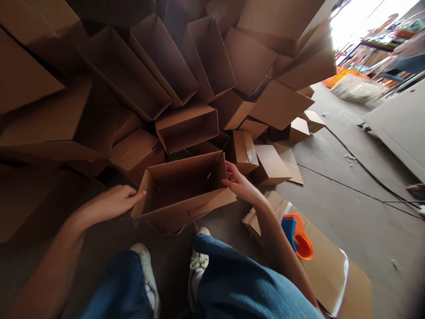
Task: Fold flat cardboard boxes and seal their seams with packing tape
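Observation:
Between my two hands is an open-topped cardboard box [175, 208], long and narrow, its dark inside facing up toward me. My left hand [116, 201] pinches the box's left end at the rim, thumb on top and the other fingers mostly hidden underneath. At the opposite end my right hand [241, 184] grips the right wall, with fingers along the outside and the thumb at the edge. Just behind it, another open box [187, 128] lies on its side against the pile.
A tall heap of cardboard boxes [212, 57] fills the far side and left. To my right, an orange and blue tape dispenser [300, 241] rests on flattened cardboard [332, 270]. Dark cables [358, 168] cross the floor. A person's arm [411, 46] shows at upper right.

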Demonstrator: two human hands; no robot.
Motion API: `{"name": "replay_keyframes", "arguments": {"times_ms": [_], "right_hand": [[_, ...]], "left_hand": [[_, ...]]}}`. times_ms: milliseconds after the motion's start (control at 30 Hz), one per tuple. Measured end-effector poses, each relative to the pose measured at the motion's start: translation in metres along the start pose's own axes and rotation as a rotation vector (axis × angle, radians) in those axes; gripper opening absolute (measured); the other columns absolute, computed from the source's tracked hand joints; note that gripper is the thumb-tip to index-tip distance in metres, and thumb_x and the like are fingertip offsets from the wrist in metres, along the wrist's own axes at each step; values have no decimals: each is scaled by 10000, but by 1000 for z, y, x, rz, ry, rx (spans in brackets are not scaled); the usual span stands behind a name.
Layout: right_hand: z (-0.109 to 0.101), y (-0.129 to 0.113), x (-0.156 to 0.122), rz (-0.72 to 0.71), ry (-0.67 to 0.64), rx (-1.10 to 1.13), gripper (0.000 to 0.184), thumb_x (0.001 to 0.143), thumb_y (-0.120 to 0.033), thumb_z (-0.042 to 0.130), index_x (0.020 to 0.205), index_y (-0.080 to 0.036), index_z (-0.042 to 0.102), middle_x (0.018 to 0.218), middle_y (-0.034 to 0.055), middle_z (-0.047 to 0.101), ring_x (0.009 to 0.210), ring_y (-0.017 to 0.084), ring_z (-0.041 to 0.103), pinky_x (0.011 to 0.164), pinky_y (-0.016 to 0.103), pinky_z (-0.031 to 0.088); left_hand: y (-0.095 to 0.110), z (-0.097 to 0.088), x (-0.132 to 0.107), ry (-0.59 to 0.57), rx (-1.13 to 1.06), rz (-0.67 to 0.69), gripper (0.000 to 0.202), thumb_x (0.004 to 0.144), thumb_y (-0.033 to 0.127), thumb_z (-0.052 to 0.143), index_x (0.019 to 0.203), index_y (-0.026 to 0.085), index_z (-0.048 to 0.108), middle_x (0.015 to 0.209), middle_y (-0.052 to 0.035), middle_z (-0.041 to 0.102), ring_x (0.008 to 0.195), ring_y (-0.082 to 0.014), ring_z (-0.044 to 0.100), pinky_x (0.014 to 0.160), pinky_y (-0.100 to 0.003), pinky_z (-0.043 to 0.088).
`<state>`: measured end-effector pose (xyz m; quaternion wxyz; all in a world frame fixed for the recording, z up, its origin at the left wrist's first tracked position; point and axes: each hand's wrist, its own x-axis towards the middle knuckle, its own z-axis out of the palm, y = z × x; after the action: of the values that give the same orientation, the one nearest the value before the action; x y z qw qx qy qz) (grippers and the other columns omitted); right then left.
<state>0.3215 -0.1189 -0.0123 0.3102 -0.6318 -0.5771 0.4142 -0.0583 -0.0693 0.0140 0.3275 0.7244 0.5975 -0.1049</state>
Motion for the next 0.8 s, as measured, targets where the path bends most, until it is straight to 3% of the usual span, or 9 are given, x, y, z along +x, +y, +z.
{"name": "replay_keyframes", "arguments": {"times_ms": [100, 300, 467, 567, 667, 733, 800], "right_hand": [[-10, 0, 0, -8, 17, 35, 761, 756, -160, 521, 1503, -228, 396, 1434, 108, 580, 1317, 243, 570, 1146, 475, 444], [-41, -11, -16, -34, -191, 18, 818, 742, -141, 568, 1539, -250, 420, 1393, 31, 642, 1320, 266, 579, 1157, 491, 434], [-48, -9, -26, -36, -259, -27, 800, 762, -172, 628, 1531, -275, 433, 1419, -23, 618, 1355, 300, 539, 1158, 521, 416], [-48, -6, -28, -46, -238, -90, 717, 822, -288, 664, 1510, -265, 465, 1458, -21, 579, 1351, 310, 538, 1145, 518, 432], [-44, -8, -27, -55, -208, -190, 657, 852, -380, 655, 1483, -277, 506, 1463, -28, 573, 1320, 306, 563, 1111, 487, 469], [-40, -15, -26, -58, -203, -293, 642, 857, -375, 643, 1479, -279, 516, 1420, -16, 615, 1254, 299, 610, 1087, 466, 476], [-32, -26, -26, -35, -194, -439, 614, 863, -354, 622, 1463, -251, 546, 1243, 28, 730, 1102, 289, 680, 999, 432, 506]], "left_hand": [[-2, 5, 14, 47, -207, 42, 588, 801, 721, 364, 492, 239, 497, 486, -50, 581, 525, -225, 602, 588, -326, 410], [20, 9, 34, 139, -452, 27, 526, 806, 629, 384, 448, 246, 419, 439, -9, 484, 401, -165, 513, 515, -303, 379], [32, 10, 31, 72, -415, 52, 548, 825, 628, 391, 446, 238, 454, 454, -24, 528, 417, -169, 535, 517, -302, 391], [34, 9, 26, 16, -361, 81, 564, 811, 671, 425, 445, 242, 442, 436, -25, 535, 432, -183, 553, 540, -310, 410], [34, 12, 25, 34, -300, 86, 573, 803, 711, 431, 470, 245, 443, 436, -32, 562, 445, -201, 572, 540, -317, 415], [35, 14, 26, 58, -255, 86, 575, 812, 723, 421, 497, 244, 459, 447, -37, 584, 458, -211, 587, 534, -317, 409], [35, 14, 25, 60, -202, 80, 568, 822, 718, 420, 516, 243, 475, 453, -37, 596, 468, -215, 595, 531, -314, 397]]}}
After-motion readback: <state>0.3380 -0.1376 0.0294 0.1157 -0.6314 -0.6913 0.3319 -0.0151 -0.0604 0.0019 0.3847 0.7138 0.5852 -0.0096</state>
